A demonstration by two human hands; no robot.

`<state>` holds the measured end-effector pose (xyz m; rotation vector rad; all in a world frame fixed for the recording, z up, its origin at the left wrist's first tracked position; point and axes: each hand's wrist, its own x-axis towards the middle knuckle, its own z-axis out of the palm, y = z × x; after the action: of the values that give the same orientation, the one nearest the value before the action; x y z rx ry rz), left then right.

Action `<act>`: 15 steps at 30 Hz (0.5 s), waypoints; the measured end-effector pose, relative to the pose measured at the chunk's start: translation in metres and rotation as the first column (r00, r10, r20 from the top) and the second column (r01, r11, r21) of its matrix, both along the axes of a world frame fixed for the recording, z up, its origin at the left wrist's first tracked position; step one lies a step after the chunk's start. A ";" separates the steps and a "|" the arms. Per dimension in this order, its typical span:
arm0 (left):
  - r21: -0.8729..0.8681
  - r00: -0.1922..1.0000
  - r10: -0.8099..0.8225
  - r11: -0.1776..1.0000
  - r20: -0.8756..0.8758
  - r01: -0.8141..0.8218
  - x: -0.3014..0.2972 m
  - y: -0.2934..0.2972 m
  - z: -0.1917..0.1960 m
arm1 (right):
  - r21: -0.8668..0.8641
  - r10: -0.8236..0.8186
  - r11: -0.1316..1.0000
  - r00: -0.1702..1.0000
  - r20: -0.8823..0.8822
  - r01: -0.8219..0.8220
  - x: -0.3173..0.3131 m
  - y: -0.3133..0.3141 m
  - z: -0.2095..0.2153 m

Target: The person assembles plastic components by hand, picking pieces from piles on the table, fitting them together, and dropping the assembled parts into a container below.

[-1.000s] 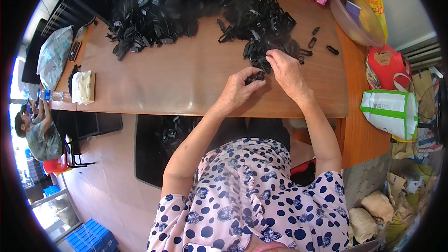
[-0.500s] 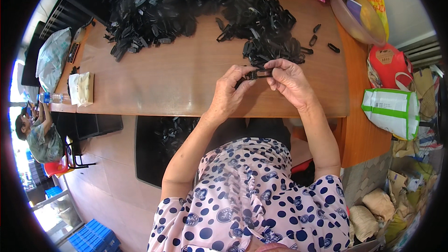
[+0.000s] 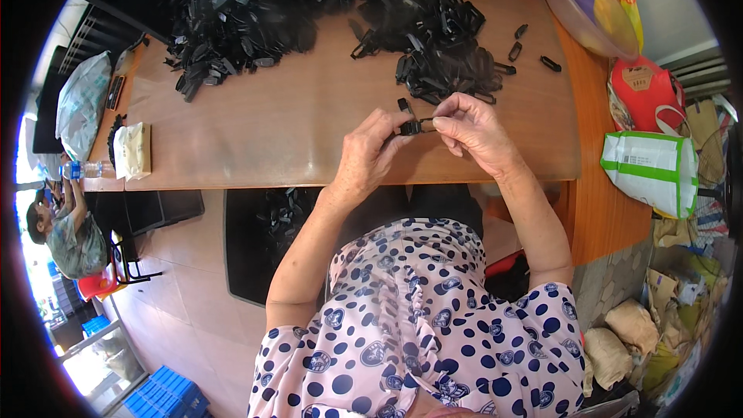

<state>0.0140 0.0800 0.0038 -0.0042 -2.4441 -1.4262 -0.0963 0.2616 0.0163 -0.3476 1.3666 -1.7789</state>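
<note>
My left hand (image 3: 370,149) grips a small black plastic part (image 3: 408,118) between thumb and fingers, over the front of the brown table (image 3: 294,120). Opposite it, my right hand (image 3: 474,133) pinches the end of a thin dark piece (image 3: 426,119) that reaches across to the black part. Whether the two pieces are joined is too small to tell. Just beyond my hands lies a heap of black oblong plastic frames (image 3: 445,62). Farther left spreads a larger pile of similar black parts (image 3: 248,23).
Several loose black parts (image 3: 550,63) lie at the table's right. Beyond its edge are a plastic basin (image 3: 576,19), a red bag (image 3: 646,93) and a white-green bag (image 3: 650,170). A tissue pack (image 3: 133,151) and bottle (image 3: 89,169) sit left. Another person (image 3: 71,232) sits far left.
The black part in my left hand has turned from lying sideways to pointing upward. My right hand has shifted slightly, with its fingers now on a thin piece. The view has moved a little.
</note>
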 end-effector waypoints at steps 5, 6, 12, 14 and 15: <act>-0.247 0.997 -0.065 0.968 -0.043 0.052 0.010 -0.007 0.012 | 0.281 0.167 0.952 0.976 -0.141 -0.122 0.008 -0.009 0.017; -0.341 0.994 -0.084 0.939 -0.076 0.053 0.011 -0.009 0.014 | 0.328 0.233 0.931 0.953 -0.194 -0.161 0.007 -0.010 0.018; -0.334 0.986 -0.153 0.934 -0.059 0.125 0.025 -0.009 0.028 | 0.366 0.417 0.845 0.909 0.009 -0.391 0.007 -0.012 0.011; -0.276 0.991 -0.135 0.953 -0.022 0.124 0.030 -0.007 0.025 | 0.364 0.434 0.825 0.897 0.079 -0.431 0.009 -0.010 0.006; -0.217 0.992 -0.122 0.968 0.017 0.123 0.030 -0.007 0.023 | 0.358 0.448 0.806 0.881 0.151 -0.471 0.010 -0.010 0.004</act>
<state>0.0435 0.0731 0.0267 -0.2050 -2.6306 -1.1967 -0.0864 0.2521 0.0207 -0.3683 1.4087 -1.0819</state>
